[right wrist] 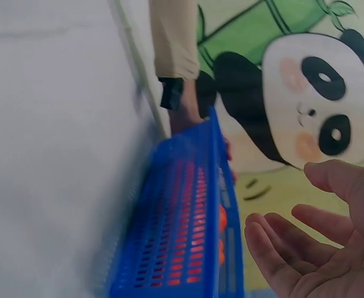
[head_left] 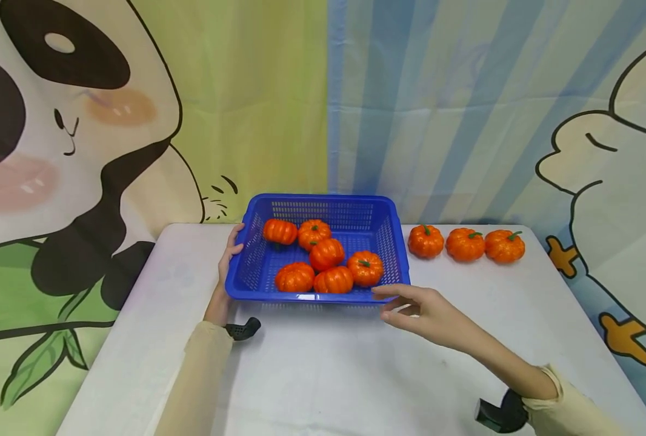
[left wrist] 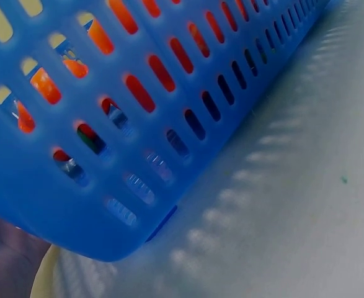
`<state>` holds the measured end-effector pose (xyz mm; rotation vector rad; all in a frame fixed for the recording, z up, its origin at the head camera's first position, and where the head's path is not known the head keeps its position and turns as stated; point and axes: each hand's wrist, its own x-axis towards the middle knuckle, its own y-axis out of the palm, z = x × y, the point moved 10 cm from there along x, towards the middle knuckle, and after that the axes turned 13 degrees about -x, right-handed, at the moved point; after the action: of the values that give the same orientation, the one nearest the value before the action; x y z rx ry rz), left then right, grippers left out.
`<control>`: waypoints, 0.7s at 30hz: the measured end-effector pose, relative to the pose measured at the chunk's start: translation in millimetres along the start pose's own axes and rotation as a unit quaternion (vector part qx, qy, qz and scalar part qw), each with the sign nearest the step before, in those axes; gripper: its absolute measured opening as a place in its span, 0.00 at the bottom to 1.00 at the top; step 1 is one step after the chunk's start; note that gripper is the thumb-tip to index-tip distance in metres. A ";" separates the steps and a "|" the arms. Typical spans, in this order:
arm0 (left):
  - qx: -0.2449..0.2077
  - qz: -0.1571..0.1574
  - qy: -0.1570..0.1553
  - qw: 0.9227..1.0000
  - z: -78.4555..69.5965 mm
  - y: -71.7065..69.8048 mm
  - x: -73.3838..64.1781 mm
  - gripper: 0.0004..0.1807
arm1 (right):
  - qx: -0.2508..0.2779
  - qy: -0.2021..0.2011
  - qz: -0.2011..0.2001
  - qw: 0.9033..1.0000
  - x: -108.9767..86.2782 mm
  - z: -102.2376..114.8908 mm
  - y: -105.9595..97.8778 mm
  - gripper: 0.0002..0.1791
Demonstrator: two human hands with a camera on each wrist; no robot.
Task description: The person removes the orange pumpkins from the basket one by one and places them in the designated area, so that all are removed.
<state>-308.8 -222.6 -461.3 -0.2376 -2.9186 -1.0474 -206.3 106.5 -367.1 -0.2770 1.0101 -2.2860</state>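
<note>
A blue plastic basket point(head_left: 317, 297) with slotted walls holds several small orange pumpkins point(head_left: 326, 254). My left hand point(head_left: 227, 260) grips the basket's left side, its fingertips at the rim. In the left wrist view the slotted wall point(left wrist: 188, 81) fills much of the picture, and part of the palm point(left wrist: 11, 257) shows below its corner. My right hand point(head_left: 418, 309) is by the front right corner, fingers loosely bent and thumb apart, with nothing in it. The right wrist view shows those spread fingers point(right wrist: 275, 248) beside the basket point(right wrist: 169, 223).
Three more pumpkins stand in a row right of the basket: one near it point(head_left: 425, 241), one in the middle point(head_left: 465, 244) and one at the far right point(head_left: 505, 246). A white-covered table point(head_left: 323, 375) lies underneath. Behind it hangs a cartoon-printed curtain point(head_left: 279, 109).
</note>
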 end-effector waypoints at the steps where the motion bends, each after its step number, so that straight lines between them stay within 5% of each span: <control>1: -0.002 -0.002 0.000 1.000 -0.2 -0.4 -0.2 0.30 | -0.004 -0.011 0.009 1.000 7.9 4.1 3.4 0.22; 6: 0.002 -0.005 0.001 1.000 -1.1 -0.3 -0.8 0.30 | -0.056 -0.032 0.026 0.998 49.7 16.2 8.8 0.21; 13: -0.004 -0.004 0.002 1.000 -0.4 -0.1 1.6 0.30 | -0.112 0.004 0.073 0.991 106.0 7.1 19.5 0.21; 21: -0.006 -0.008 0.004 1.000 0.6 -1.3 1.1 0.30 | -0.207 0.042 0.144 0.967 134.9 -7.3 48.4 0.24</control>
<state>-310.0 -223.0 -462.5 -0.2118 -2.9126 -1.0650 -293.7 3.0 -414.6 -0.1873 1.4681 -1.8275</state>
